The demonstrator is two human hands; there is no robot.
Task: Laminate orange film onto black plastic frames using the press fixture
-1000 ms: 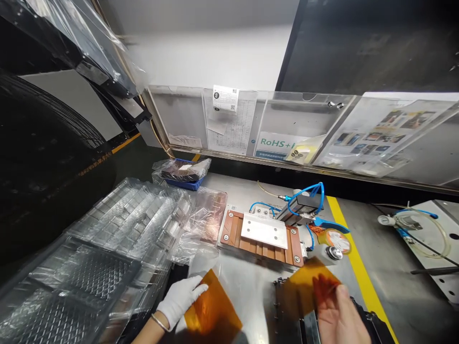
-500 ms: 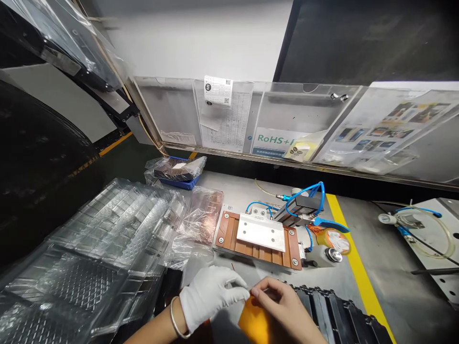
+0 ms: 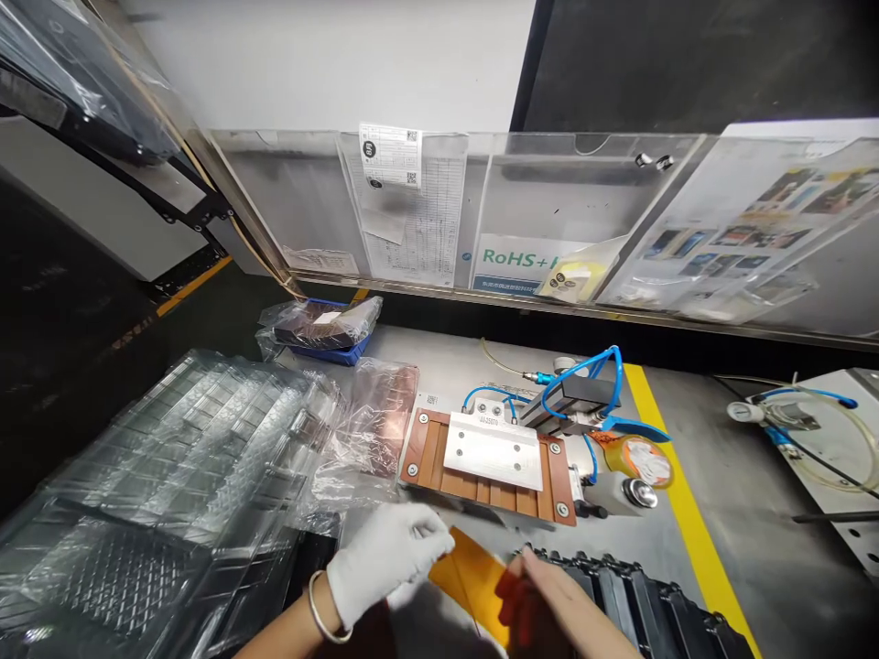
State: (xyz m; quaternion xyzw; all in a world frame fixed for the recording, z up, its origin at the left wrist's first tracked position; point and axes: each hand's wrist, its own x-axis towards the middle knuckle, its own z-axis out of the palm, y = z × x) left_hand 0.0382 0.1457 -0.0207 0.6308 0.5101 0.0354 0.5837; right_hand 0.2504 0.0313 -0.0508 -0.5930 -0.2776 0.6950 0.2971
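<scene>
A sheet of amber polyimide film (image 3: 472, 578) spans the gap between my hands at the bottom of the view. My left hand (image 3: 385, 560), in a white glove, pinches the film's left edge. My right hand (image 3: 553, 604), bare, holds its right end, and the fingers look red through the film. Both hands are just below a copper-and-white plate fixture (image 3: 489, 462), and my right hand is next to a black ribbed part (image 3: 618, 586). The film's lower end is partly hidden behind my right hand.
Stacked clear plastic trays (image 3: 179, 467) lie at the left, beside a copper sheet in a plastic bag (image 3: 377, 421) and a blue crate (image 3: 330, 352). Blue pneumatic hoses (image 3: 583, 384) and a tape roll (image 3: 638, 462) sit behind the fixture.
My hands, wide apart a second ago, came together over the film and have parted slightly. The film now looks like one narrower piece. The whole view has shifted slightly left.
</scene>
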